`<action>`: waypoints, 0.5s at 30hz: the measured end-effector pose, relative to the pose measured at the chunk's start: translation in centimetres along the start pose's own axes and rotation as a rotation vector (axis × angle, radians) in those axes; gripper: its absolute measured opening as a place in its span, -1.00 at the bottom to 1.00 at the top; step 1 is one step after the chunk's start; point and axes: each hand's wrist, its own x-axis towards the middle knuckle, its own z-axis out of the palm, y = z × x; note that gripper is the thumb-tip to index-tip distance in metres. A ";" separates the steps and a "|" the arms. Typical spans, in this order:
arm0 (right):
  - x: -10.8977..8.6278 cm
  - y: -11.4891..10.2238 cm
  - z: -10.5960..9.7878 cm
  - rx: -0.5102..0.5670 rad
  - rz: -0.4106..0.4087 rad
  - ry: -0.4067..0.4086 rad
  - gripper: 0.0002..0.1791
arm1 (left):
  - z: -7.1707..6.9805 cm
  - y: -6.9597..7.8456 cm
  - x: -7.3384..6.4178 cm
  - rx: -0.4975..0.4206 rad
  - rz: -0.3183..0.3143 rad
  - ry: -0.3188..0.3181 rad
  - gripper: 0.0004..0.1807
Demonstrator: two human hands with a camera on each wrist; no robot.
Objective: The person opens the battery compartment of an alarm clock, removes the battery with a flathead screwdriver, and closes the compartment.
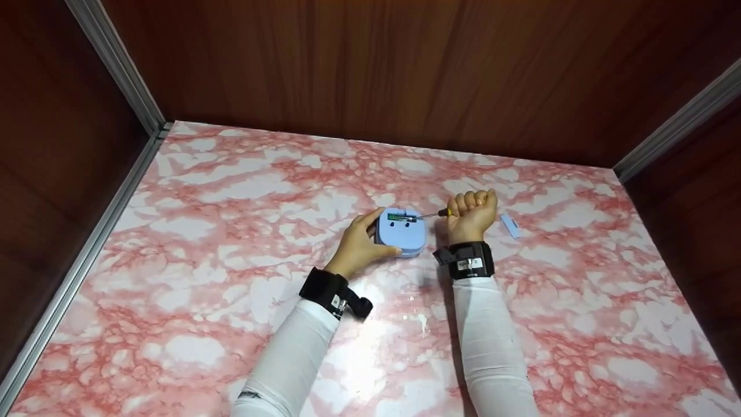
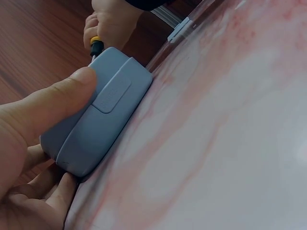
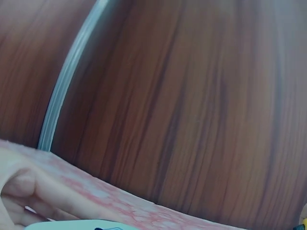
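Observation:
A light-blue rounded box sits on the table with an open battery slot facing up. A green battery lies in that slot. My left hand grips the box from its left side, and in the left wrist view the thumb presses over its top edge. Curled fingers of my right hand hold a screwdriver with a black and yellow handle. Its thin shaft points left and its tip meets the right end of the slot; exact contact is too small to tell.
A small light-blue battery cover lies on the table right of my right hand. Pink and white marbled table surface surrounds the work. Dark wood panels with metal corner strips stand at the back and both sides.

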 end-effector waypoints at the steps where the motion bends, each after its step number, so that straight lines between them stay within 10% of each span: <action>1: 0.1 0.0 -0.2 0.021 0.005 0.014 -0.32 | 0.0 0.0 0.0 -0.001 -0.002 -0.001 0.12; 15: 0.4 0.0 -0.5 0.126 0.033 0.059 -0.35 | 0.1 0.1 0.0 -0.006 -0.024 -0.001 0.12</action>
